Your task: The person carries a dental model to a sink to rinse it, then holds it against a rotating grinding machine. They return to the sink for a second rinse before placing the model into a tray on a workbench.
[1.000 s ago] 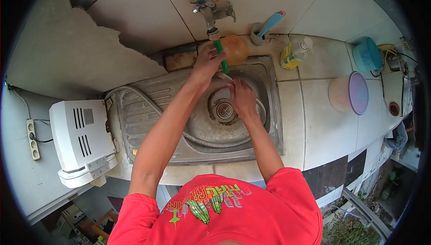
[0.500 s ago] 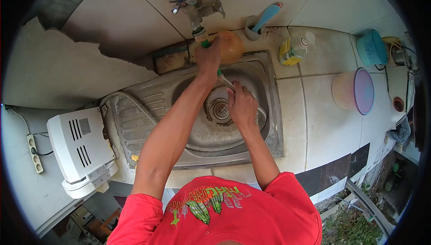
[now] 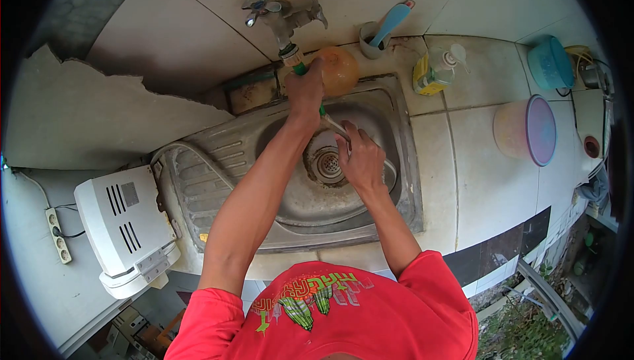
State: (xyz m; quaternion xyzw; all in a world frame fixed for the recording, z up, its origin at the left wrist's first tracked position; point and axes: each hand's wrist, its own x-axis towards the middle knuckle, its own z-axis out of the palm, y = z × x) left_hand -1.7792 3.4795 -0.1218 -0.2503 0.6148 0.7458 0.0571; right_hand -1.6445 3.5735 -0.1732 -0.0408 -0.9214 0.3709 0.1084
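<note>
My left hand [image 3: 306, 93] is closed round the green end of a hose [image 3: 335, 126], just below the connector [image 3: 291, 55] on the wall faucet [image 3: 282, 20]. Lower down, my right hand [image 3: 362, 159] is closed on the pale part of the same hose, over the basin. From there the hose loops inside the steel sink [image 3: 310, 201] and runs out over the ribbed drainboard to the left. Under my hands the drain [image 3: 328, 166] is visible. An orange, rounded object [image 3: 338, 71] sits beside my left hand, behind the basin.
Behind the sink stands a cup [image 3: 370, 42] with a blue-handled brush [image 3: 391, 25]. To the right are a pump bottle [image 3: 437, 73], a lidded tub [image 3: 518, 129] and a blue container [image 3: 550, 63]. A white appliance [image 3: 125, 225] stands left, near a power strip [image 3: 58, 236].
The view has shifted slightly. Both hands keep nearly the same place on the hose, with no clear change in grip.
</note>
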